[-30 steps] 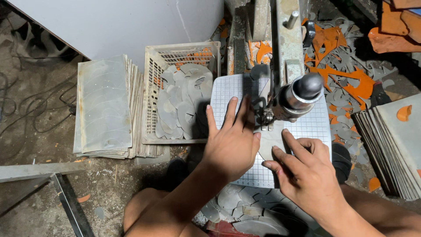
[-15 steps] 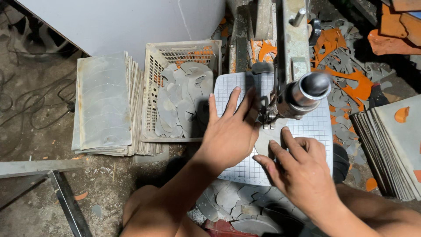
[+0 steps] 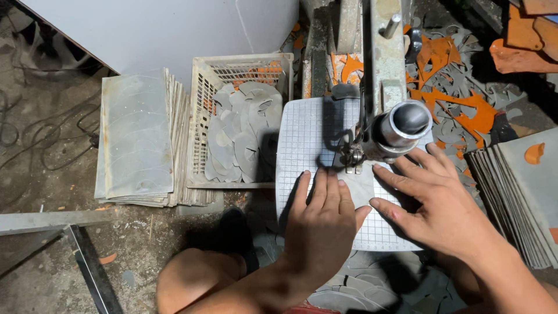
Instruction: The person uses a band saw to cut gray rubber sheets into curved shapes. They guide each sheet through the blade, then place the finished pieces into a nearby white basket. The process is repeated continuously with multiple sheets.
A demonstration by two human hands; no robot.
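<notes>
Workshop setting seen from above. A pale grey wall panel (image 3: 174, 29) fills the upper left, brightly lit, while the corners fall into shadow. Below the panel lies a dirty concrete floor (image 3: 52, 192). Left of the panel's lower edge, dark cables (image 3: 35, 139) loop across the floor. Well below the panel, at lower left, a grey metal frame (image 3: 70, 232) crosses the floor. Far right of the panel, orange and grey offcuts (image 3: 459, 99) litter the ground in dim light.
</notes>
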